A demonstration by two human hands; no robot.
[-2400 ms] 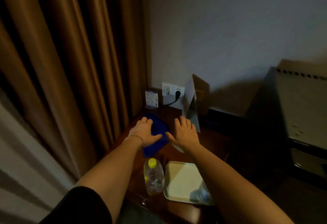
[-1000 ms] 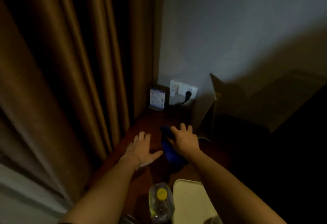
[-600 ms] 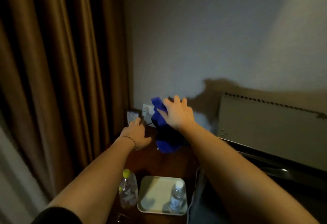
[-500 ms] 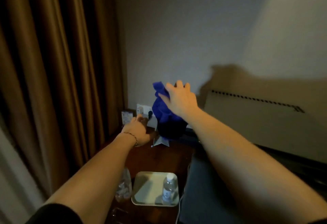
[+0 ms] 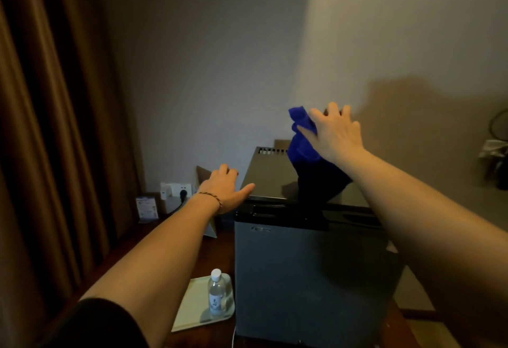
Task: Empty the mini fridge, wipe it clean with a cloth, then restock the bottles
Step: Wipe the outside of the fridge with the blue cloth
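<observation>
Blue cloth: a deep blue cloth (image 5: 308, 152) hangs in the air right of centre in the frame, above the back of the fridge top; its lower folds drop dark toward that top, and whether they touch it cannot be told.
Right hand: the right hand (image 5: 334, 134) is raised at centre right, back toward the camera, its fingers (image 5: 331, 108) spread over the cloth's upper part and holding it.
Left hand: the left hand (image 5: 224, 189) sits at frame centre, at the fridge's top left front corner, thumb on the top edge; the fingers lie loosely extended and grip nothing. A thin bracelet (image 5: 210, 198) circles the wrist.
Mini fridge: the dark grey mini fridge (image 5: 305, 279) fills the lower centre and right, door closed, a row of vent slots (image 5: 270, 151) along the back of its top.
Bottle: one clear water bottle (image 5: 217, 294) with a white cap stands upright at lower centre, just beside the fridge's left side.
Tray: the pale tray (image 5: 189, 309) carrying the bottle lies on the dark wooden bench (image 5: 222, 332).
Wall side: a white wall socket (image 5: 176, 189) with a black plug in it and a small printed card (image 5: 147, 207) stand at centre left; a folded standing card (image 5: 210, 231) shows behind the left forearm.
Curtain: brown curtain (image 5: 55, 128) fills the left of the frame.
</observation>
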